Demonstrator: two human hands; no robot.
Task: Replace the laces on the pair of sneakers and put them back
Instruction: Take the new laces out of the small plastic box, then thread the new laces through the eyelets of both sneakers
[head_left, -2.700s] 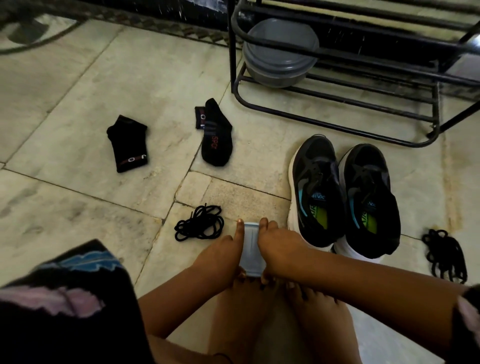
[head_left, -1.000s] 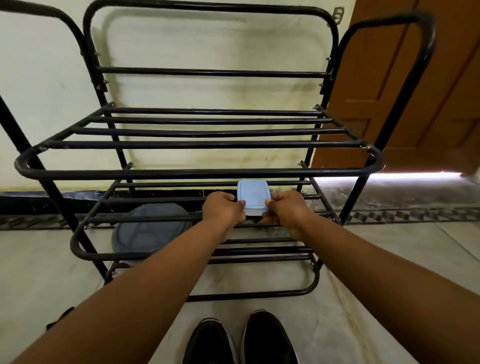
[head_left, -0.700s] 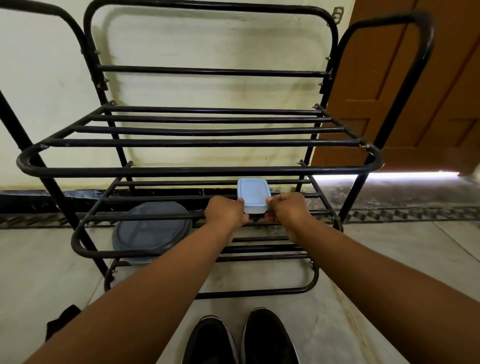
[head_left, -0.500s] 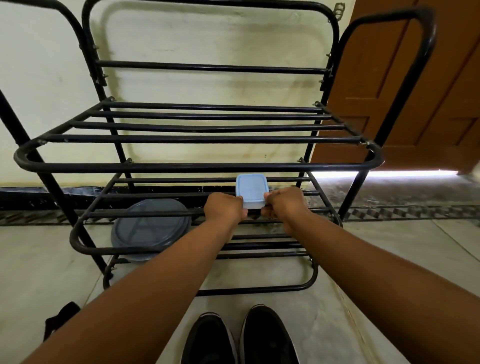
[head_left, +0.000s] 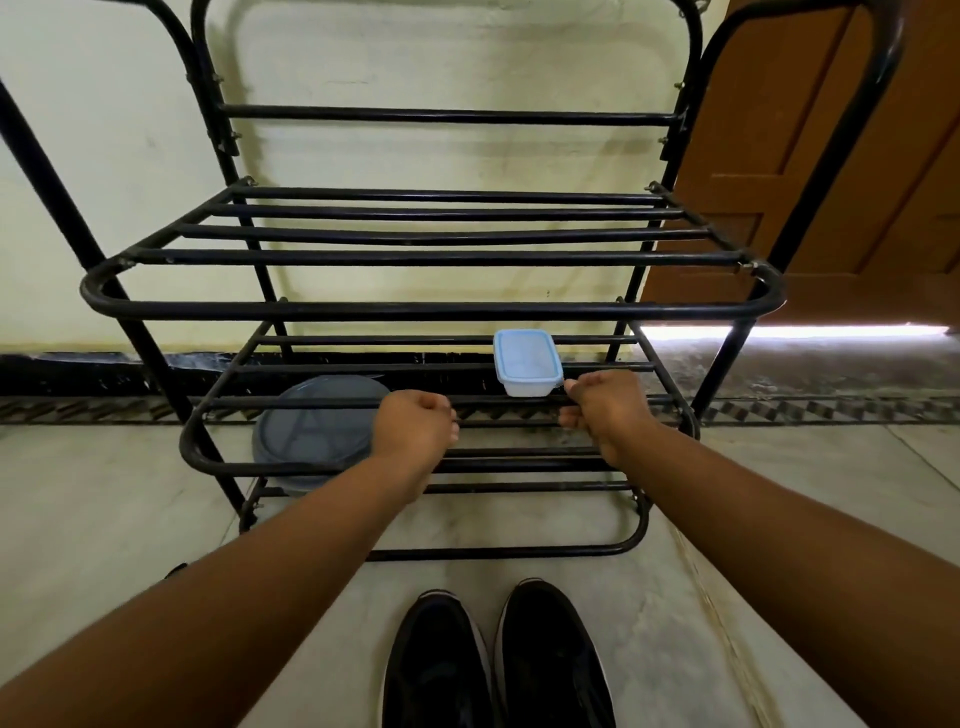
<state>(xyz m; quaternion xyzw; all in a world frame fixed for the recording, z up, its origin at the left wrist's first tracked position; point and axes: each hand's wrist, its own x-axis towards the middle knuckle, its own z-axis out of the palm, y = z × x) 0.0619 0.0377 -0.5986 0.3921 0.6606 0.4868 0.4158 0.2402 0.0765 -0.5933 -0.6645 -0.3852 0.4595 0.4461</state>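
both hands have let go of the small blue-lidded box (head_left: 527, 362) since 0.5 s ago; it now sits on its own on the rack's (head_left: 436, 310) middle shelf, just right of frame centre. sneakers (head_left: 498, 660), black, side by side on the floor (head_left: 104, 499) at bottom centre, toes toward the rack, only the front halves in frame; laces not visible. left hand (head_left: 415, 434) at centre, fingers curled, gripping nothing, apart from the box. right hand (head_left: 605, 410) just right of the box, fingers loosely curled, holding nothing; thumb tip right at the box's lower right corner, contact unclear. grey round lidded container (head_left: 311, 426) low in the rack, left of centre. brown door (head_left: 831, 156) upper right, pale wall (head_left: 104, 156) behind the rack.
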